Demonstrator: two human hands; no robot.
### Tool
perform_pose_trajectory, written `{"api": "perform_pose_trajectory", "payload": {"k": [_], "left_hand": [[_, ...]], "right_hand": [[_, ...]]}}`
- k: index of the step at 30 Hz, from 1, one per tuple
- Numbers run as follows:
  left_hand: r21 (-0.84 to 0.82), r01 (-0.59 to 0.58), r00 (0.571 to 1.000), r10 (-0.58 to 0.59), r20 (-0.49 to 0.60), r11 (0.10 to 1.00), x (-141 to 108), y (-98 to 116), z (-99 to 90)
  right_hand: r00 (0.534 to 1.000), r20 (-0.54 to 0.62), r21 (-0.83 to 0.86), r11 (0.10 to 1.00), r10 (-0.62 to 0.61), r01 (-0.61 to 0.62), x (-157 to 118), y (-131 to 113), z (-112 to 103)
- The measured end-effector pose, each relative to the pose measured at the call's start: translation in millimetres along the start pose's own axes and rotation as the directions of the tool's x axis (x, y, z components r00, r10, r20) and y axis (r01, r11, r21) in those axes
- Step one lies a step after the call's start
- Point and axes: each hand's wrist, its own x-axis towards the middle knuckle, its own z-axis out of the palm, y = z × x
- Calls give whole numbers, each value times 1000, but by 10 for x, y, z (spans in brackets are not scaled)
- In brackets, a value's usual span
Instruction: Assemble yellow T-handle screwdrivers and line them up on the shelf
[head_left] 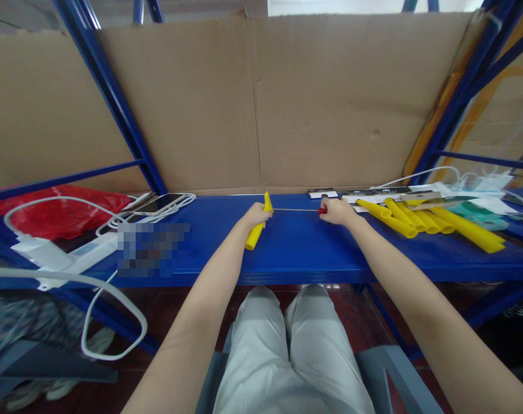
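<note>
My left hand [256, 214] is closed around a yellow tube [255, 236], which stands tilted over the blue tabletop with its narrower end up. In my right hand [337, 213] is a screwdriver [296, 210] with a red handle, mostly covered by the fingers. Its long thin metal shaft points left and its tip reaches the yellow tube beside my left fingers. Whether the tip is inside the tube or only against it, I cannot tell.
Several yellow tubes [416, 221] lie at the right, with a knife [446, 201] on them. Phone [164, 203], white cables, a power strip [89, 253] and a red plastic bag [72, 210] are at the left. Cardboard [330, 103] stands behind the blue table [304, 253].
</note>
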Motion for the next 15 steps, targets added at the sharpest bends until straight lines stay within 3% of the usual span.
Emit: {"api": "perform_pose_trajectory", "payload": {"k": [15], "left_hand": [[13,1,1000,-1,-1,1000,-34,39,7]], "right_hand": [[1000,1,11,1000,28,-28,-10,70,1]]}}
